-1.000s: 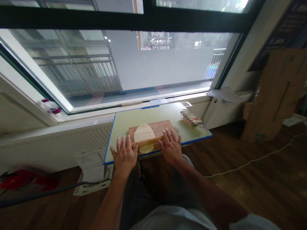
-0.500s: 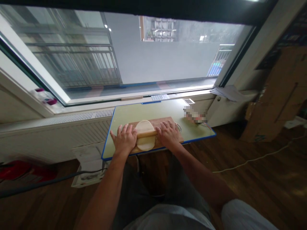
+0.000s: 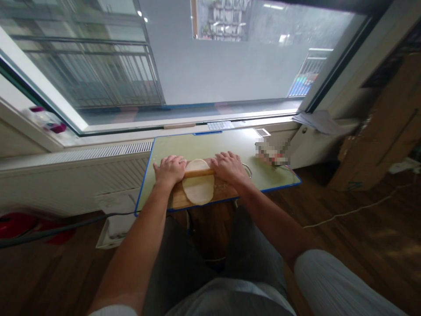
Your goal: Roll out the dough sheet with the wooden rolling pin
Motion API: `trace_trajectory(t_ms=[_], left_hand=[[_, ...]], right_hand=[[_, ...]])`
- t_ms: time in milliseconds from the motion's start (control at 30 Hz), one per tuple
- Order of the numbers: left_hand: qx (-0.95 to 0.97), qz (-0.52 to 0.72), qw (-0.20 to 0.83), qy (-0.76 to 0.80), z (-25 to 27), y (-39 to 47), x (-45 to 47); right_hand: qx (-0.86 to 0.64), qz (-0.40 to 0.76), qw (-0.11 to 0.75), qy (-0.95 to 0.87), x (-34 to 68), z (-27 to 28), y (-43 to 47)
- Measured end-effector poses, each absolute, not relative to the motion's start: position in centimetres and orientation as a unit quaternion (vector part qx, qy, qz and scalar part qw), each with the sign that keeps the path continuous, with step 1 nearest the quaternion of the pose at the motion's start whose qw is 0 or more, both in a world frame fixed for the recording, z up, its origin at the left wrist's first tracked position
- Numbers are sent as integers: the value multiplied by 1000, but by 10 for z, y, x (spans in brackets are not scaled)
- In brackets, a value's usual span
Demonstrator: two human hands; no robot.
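Observation:
A flat, roughly oval sheet of dough [image 3: 198, 191] lies on a wooden cutting board [image 3: 179, 201] with a metal handle at its right end. Across the dough's far part lies a wooden rolling pin [image 3: 198, 173]. My left hand [image 3: 171, 169] covers the pin's left end, fingers curled over it. Over the right end, my right hand [image 3: 228, 166] presses down with its fingers bent forward. Both palms hide the ends of the pin. The board rests on a small pale green table [image 3: 174, 145] with a blue edge.
A blurred-out item [image 3: 272, 152] sits on the table's right side. Behind stand a window sill and a radiator [image 3: 82, 177]. A bottle with purple parts [image 3: 49, 120] is on the sill at left. Cardboard [image 3: 378, 145] leans at right; a cable [image 3: 355, 211] crosses the floor.
Both hands have pushed the rolling pin away from me, from the dough's middle to its far part. More of the near dough shows. The camera view has tilted slightly down.

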State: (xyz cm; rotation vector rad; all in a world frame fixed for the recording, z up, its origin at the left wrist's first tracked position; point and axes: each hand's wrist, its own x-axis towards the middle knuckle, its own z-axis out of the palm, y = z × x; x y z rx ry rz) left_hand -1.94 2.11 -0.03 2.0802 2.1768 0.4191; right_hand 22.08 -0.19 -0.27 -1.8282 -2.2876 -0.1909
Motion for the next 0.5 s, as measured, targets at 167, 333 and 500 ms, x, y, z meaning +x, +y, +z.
trace_trajectory(t_ms=[167,333,500], left_hand=[[674,152,38,722,3,36,-18],[666,178,-11,725,1,31,-13],[699,194,-43,687,-8,7,-10]], right_hand=[[-617,-33,83,-782,220,-7,24],[-645,-15,103,-757,219,-8,32],[-628,-40,89,-772,216,-5,17]])
